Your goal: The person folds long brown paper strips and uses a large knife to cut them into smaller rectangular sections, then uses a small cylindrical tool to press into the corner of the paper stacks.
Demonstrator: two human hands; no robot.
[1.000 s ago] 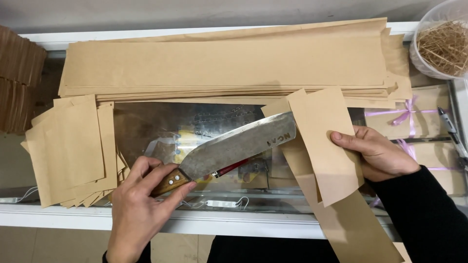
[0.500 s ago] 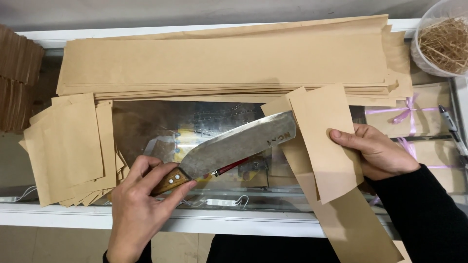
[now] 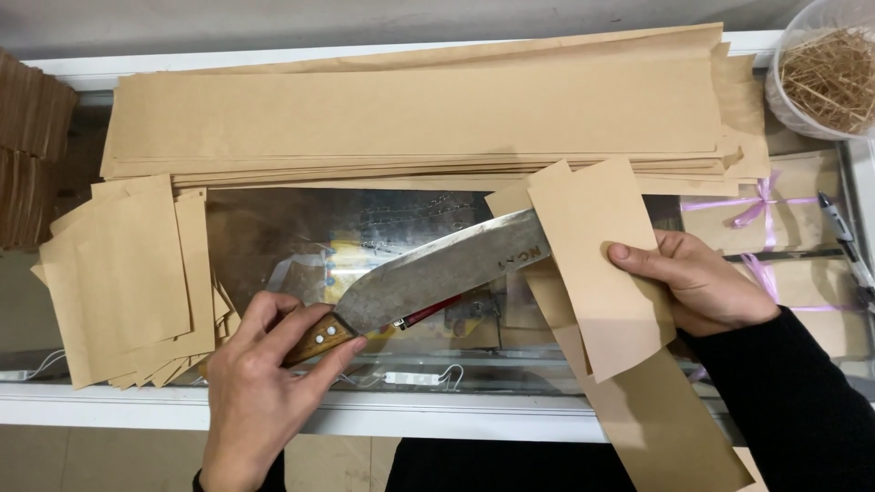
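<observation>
**Knife blade slid into a folded strip of brown paper**

The left hand (image 3: 260,392) is curled around the wooden handle of a broad knife (image 3: 437,273), fingers wrapped over the top and thumb along the near side — a firm grasp. The blade runs up and away from that hand toward the right, its tip tucked under the fold of a paper strip (image 3: 592,264).

The right hand (image 3: 702,282) grips that strip at its right edge, thumb on top and fingers behind, pinching the folded part; the rest of the strip trails down below the wrist.

Beyond both hands lies a stack of long paper sheets (image 3: 410,114). Just left of the left hand sits a pile of cut paper squares (image 3: 128,273).

Up and right of the right hand stands a clear plastic tub (image 3: 791,100) — filled with straw-like shreds (image 3: 834,73). A pen (image 3: 843,237) lies just right of that hand.
</observation>
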